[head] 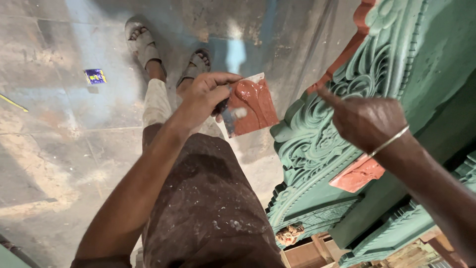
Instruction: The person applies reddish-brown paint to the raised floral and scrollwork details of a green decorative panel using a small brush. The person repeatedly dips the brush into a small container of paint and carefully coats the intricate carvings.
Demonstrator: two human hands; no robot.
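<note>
Now the left hand (206,97) grips a flat square board smeared with red-brown putty (253,105), kept level and close – the right hand (364,121), empty, presses one fingertip into the green carved wooden scrollwork (317,134) – working filler in

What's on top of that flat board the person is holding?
A glossy smear of reddish-brown putty lies on the flat board. The left hand grips the board's left edge and covers that part, so what's there stays hidden.

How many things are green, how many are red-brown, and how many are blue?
Green: 1, the carved panel
Red-brown: 3, the paste-covered plate in the left hand, the trim, the patch below the right hand
Blue: 1, the floor scrap
Total: 5
</note>
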